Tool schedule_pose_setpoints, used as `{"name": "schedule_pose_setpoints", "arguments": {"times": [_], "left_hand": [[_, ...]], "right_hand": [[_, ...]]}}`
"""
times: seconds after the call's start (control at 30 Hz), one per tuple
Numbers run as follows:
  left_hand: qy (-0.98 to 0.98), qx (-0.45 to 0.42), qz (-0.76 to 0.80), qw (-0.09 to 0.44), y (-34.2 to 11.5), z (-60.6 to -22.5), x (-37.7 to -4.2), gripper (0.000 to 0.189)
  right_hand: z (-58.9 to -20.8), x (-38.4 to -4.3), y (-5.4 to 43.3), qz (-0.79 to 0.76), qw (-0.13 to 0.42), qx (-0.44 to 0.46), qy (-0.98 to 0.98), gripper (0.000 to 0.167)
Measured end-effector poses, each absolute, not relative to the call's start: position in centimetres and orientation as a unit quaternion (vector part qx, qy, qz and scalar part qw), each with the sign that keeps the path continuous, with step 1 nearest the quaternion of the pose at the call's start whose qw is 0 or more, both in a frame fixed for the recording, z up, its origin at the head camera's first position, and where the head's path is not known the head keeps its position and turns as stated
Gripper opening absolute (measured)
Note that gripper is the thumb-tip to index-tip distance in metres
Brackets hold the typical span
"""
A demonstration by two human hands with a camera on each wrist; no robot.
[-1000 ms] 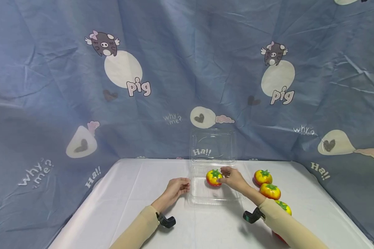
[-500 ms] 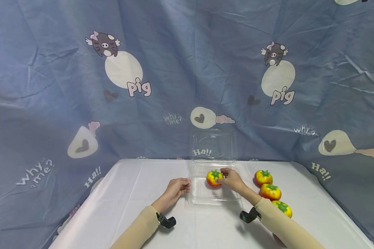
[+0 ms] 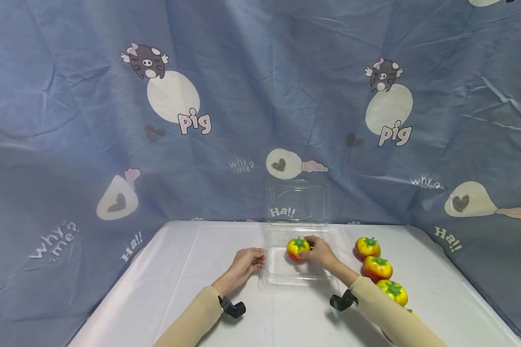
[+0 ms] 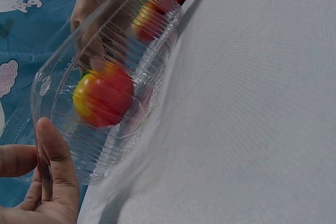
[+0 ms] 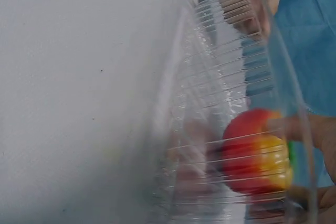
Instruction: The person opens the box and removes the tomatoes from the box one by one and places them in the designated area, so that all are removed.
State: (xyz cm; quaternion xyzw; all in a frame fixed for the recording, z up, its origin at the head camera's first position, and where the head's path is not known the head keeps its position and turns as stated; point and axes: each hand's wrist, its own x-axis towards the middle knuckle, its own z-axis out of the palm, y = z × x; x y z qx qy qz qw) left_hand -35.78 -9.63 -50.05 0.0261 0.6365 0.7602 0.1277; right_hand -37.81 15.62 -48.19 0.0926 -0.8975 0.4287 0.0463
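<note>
A clear plastic clamshell box (image 3: 282,272) stands on the white cloth, its lid (image 3: 298,197) raised at the back. My left hand (image 3: 244,262) pinches the box's left rim; thumb and fingers meet at the edge in the left wrist view. Inside the box is a shiny red-yellow tomato (image 3: 294,247) with a green star-shaped cap. My right hand (image 3: 323,254) reaches over the right side and grips this tomato, thumb on the near side and fingers on the far side. Through the ribbed wall, the right wrist view shows the tomato (image 5: 249,156) low in the box.
Several more tomatoes (image 3: 377,268) lie in a row on the right of the table, the nearest partly hidden by my right sleeve (image 3: 386,308). A blue printed curtain (image 3: 226,120) hangs close behind the table's far edge.
My right forearm has swung a little to the left, baring more of the tomato row. The gripped tomato has shifted only slightly in the box. My left hand has stayed at the rim.
</note>
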Motion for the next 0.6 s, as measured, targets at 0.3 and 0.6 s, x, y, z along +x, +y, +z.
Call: {"name": "schedule_pose_setpoints", "arguments": {"times": [0.3,0.6], "left_hand": [[0.636,0.010,0.764,0.112,-9.3,-51.4,-36.7,0.035],[0.635,0.009,0.765,0.109,-9.3,-51.3,-36.5,0.034]], "right_hand": [[-48.8,-37.9,15.2,0.448,0.044,0.077,-0.890,0.060],[-48.9,-37.8,15.1,0.454,0.046,0.086,-0.886,0.058]]}}
